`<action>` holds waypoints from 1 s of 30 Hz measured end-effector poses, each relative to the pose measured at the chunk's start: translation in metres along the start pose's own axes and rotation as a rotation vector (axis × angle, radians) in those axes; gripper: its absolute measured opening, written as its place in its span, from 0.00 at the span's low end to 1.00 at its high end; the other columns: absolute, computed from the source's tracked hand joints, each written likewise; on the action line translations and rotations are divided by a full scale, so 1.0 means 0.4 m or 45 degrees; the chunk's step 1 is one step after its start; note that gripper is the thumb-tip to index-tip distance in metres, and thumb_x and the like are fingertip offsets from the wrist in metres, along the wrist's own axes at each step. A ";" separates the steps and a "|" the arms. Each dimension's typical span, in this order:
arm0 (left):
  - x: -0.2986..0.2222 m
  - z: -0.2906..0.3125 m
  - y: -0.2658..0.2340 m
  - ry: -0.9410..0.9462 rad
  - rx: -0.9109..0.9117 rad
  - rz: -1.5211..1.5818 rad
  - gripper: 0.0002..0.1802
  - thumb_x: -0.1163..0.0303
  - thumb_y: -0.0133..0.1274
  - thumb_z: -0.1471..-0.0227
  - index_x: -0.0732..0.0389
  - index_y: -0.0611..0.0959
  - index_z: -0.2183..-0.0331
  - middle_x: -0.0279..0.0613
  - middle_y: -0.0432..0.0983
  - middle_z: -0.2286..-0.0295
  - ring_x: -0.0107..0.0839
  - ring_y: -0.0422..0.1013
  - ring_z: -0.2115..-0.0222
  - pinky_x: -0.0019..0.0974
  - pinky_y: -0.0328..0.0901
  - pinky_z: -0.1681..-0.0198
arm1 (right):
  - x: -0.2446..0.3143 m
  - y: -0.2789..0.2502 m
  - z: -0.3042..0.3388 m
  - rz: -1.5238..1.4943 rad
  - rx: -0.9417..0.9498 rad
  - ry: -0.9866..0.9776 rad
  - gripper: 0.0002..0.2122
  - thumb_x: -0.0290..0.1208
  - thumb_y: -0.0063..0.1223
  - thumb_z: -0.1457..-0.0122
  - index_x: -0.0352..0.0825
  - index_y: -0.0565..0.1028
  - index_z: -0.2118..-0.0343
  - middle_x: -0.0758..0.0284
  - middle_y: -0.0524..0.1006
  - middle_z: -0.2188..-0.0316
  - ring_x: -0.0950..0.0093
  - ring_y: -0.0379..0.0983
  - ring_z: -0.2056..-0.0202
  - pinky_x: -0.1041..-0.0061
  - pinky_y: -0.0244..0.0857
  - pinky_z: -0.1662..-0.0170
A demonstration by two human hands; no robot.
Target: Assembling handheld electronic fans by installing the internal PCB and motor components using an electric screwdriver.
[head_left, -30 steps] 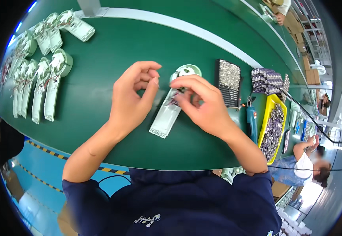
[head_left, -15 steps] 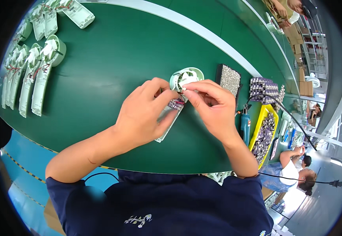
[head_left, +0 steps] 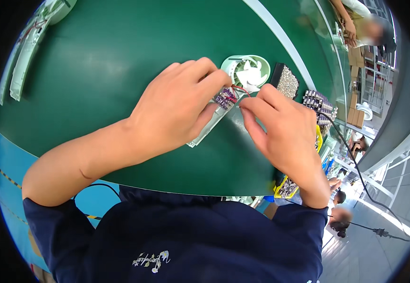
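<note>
Beside the fan (head_left: 251,75), red wires (head_left: 241,88) are touched by the left hand (head_left: 176,104), grip unclear; the right hand (head_left: 285,129) is pinched together.

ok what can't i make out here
Head view:
Pale green handle: partly behind the left hand.
Yellow tray: middle hidden by the right hand and wrist.
Fan unit, upper left: cut off by the top edge.
Red wires: too small to tell whether either hand grips them.
</note>
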State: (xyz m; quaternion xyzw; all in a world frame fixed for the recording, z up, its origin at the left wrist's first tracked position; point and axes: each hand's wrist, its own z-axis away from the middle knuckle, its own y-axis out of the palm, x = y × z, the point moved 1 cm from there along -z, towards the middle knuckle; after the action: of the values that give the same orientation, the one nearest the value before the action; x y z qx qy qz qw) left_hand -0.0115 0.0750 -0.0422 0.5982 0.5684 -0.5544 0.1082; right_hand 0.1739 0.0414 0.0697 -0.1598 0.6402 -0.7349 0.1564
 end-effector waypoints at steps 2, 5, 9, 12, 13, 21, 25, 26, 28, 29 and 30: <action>-0.001 -0.001 0.003 -0.025 -0.017 0.014 0.23 0.78 0.64 0.54 0.58 0.79 0.54 0.39 0.74 0.61 0.42 0.71 0.63 0.42 0.66 0.59 | 0.005 -0.003 -0.022 0.028 0.033 -0.042 0.06 0.25 0.67 0.49 0.39 0.80 0.69 0.70 0.73 0.73 0.67 0.74 0.77 0.68 0.66 0.76; 0.000 -0.002 0.008 -0.037 -0.001 -0.001 0.24 0.79 0.63 0.54 0.59 0.78 0.53 0.40 0.75 0.61 0.42 0.72 0.63 0.42 0.65 0.59 | 0.006 -0.001 -0.038 0.028 0.059 -0.090 0.06 0.25 0.66 0.50 0.38 0.78 0.71 0.69 0.72 0.73 0.66 0.74 0.77 0.67 0.65 0.76; -0.002 0.001 0.012 -0.050 0.000 0.018 0.26 0.80 0.62 0.54 0.60 0.76 0.51 0.40 0.75 0.64 0.42 0.72 0.63 0.42 0.65 0.58 | 0.012 -0.006 -0.047 0.024 0.095 -0.066 0.06 0.24 0.66 0.50 0.38 0.78 0.71 0.68 0.71 0.74 0.65 0.74 0.76 0.66 0.65 0.76; -0.002 0.006 0.011 -0.063 -0.035 0.088 0.27 0.80 0.62 0.54 0.61 0.75 0.50 0.40 0.75 0.67 0.41 0.72 0.64 0.42 0.64 0.59 | 0.022 -0.014 -0.056 0.066 0.158 -0.070 0.05 0.25 0.65 0.50 0.37 0.78 0.71 0.68 0.71 0.74 0.65 0.74 0.75 0.66 0.65 0.75; -0.002 0.008 0.012 -0.068 -0.040 0.089 0.27 0.80 0.62 0.54 0.61 0.75 0.50 0.40 0.75 0.67 0.41 0.72 0.64 0.42 0.64 0.59 | 0.024 -0.015 -0.059 0.067 0.162 -0.075 0.05 0.25 0.65 0.50 0.37 0.78 0.71 0.68 0.71 0.74 0.65 0.74 0.75 0.66 0.65 0.75; 0.001 0.007 0.024 0.011 -0.135 0.013 0.16 0.79 0.59 0.52 0.65 0.75 0.60 0.40 0.76 0.71 0.41 0.72 0.66 0.41 0.65 0.61 | 0.047 -0.012 -0.070 0.197 0.339 -0.132 0.05 0.25 0.62 0.48 0.33 0.76 0.70 0.63 0.72 0.72 0.61 0.76 0.70 0.61 0.69 0.70; 0.006 0.011 0.024 -0.056 -0.112 0.052 0.25 0.78 0.64 0.54 0.61 0.76 0.52 0.39 0.75 0.68 0.40 0.72 0.63 0.41 0.64 0.58 | 0.043 -0.028 -0.095 0.163 0.443 -0.112 0.05 0.25 0.61 0.48 0.32 0.75 0.70 0.62 0.72 0.71 0.59 0.76 0.69 0.60 0.69 0.69; 0.006 0.009 0.026 -0.056 -0.101 0.058 0.25 0.78 0.64 0.54 0.61 0.76 0.53 0.38 0.75 0.67 0.40 0.72 0.63 0.42 0.64 0.58 | 0.045 -0.029 -0.097 0.180 0.459 -0.120 0.05 0.25 0.60 0.47 0.31 0.75 0.70 0.61 0.73 0.71 0.59 0.76 0.69 0.59 0.69 0.69; 0.006 0.009 0.026 -0.063 -0.092 0.064 0.24 0.78 0.64 0.53 0.60 0.76 0.53 0.38 0.75 0.67 0.40 0.72 0.64 0.42 0.64 0.58 | 0.049 -0.030 -0.103 0.194 0.479 -0.133 0.05 0.24 0.60 0.46 0.31 0.75 0.70 0.61 0.73 0.71 0.58 0.75 0.69 0.58 0.69 0.68; 0.005 0.009 0.024 -0.065 -0.094 0.062 0.24 0.78 0.65 0.53 0.60 0.76 0.53 0.38 0.75 0.66 0.39 0.72 0.64 0.42 0.64 0.59 | 0.051 -0.031 -0.105 0.237 0.471 -0.187 0.05 0.23 0.59 0.50 0.30 0.74 0.72 0.61 0.73 0.72 0.60 0.77 0.70 0.61 0.70 0.70; 0.004 0.007 0.020 -0.066 -0.095 0.059 0.24 0.77 0.65 0.53 0.60 0.76 0.54 0.38 0.75 0.66 0.39 0.72 0.64 0.42 0.64 0.59 | 0.054 -0.032 -0.108 0.281 0.460 -0.241 0.05 0.21 0.59 0.53 0.29 0.74 0.73 0.60 0.73 0.73 0.61 0.78 0.70 0.63 0.72 0.71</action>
State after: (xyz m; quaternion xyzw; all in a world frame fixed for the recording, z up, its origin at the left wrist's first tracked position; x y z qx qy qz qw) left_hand -0.0071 0.0710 -0.0486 0.5924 0.5716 -0.5454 0.1579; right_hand 0.1355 0.0720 0.0777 -0.1264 0.4943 -0.7979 0.3211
